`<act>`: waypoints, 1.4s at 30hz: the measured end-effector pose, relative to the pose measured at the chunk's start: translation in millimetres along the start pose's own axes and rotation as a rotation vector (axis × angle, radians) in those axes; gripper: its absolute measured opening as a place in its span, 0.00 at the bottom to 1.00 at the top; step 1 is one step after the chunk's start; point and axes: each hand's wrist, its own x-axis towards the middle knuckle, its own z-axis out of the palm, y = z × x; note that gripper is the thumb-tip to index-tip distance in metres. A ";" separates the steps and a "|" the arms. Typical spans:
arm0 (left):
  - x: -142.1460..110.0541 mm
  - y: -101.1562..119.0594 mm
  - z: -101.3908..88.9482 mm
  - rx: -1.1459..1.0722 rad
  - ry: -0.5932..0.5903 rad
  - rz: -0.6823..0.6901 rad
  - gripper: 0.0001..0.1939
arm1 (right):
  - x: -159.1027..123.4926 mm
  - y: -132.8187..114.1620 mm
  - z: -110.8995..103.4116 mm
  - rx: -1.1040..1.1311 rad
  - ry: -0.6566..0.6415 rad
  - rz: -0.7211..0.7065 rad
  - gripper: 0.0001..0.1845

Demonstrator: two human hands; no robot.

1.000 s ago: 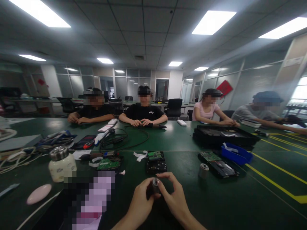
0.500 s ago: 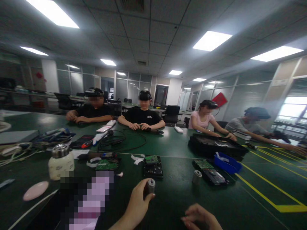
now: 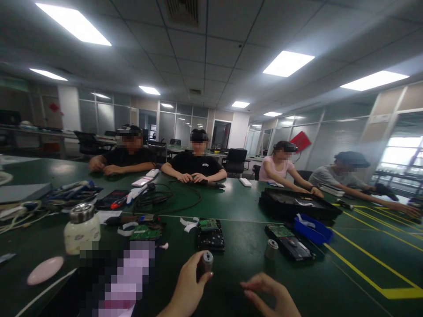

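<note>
My left hand (image 3: 191, 281) is wrapped round a small grey metal cylinder (image 3: 207, 260). Its round top end, with a dark spot in the middle, faces up. To the right, my right hand (image 3: 269, 291) hovers low over the table, thumb and forefinger brought together in a pinch. Anything between those fingertips is too small to make out. A similar metal cylinder (image 3: 271, 249) stands upright on the table beyond my right hand. Beside it lies a hard drive with a green circuit board (image 3: 291, 242). Another such drive (image 3: 211, 234) lies just beyond my left hand.
Left are a cream jar (image 3: 82, 231), a pink oval object (image 3: 45, 270), a blurred-out purple item (image 3: 127, 277) and another circuit board (image 3: 147, 231). Cables (image 3: 152, 198) lie further back. A blue bin (image 3: 313, 231) and black tray (image 3: 297, 207) stand right. Several people sit opposite.
My right hand has moved left and slightly up, closer to my left hand. The left hand keeps its hold on the metal cylinder. The view has tilted up slightly.
</note>
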 end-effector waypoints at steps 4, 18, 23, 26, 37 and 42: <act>0.7 0.9 0.6 -0.043 -0.016 0.033 0.20 | 47.9 -35.5 34.5 0.112 0.115 -0.143 0.09; 2.1 -6.8 3.7 -0.080 -0.015 0.083 0.23 | 73.1 -22.2 77.2 0.076 0.181 -0.184 0.03; 1.8 -6.9 3.8 -0.080 -0.011 0.068 0.28 | 65.9 -4.1 77.2 0.013 0.294 -0.253 0.10; 0.0 -3.0 1.2 -0.100 0.035 0.082 0.32 | 60.0 3.0 77.6 0.012 0.184 -0.260 0.21; 4.4 6.4 -2.4 0.069 0.132 0.120 0.12 | 54.0 -2.6 89.1 -0.527 0.033 -0.284 0.17; 10.4 9.2 -3.0 0.147 0.141 0.105 0.12 | 54.8 -2.9 91.0 -0.616 0.058 -0.287 0.14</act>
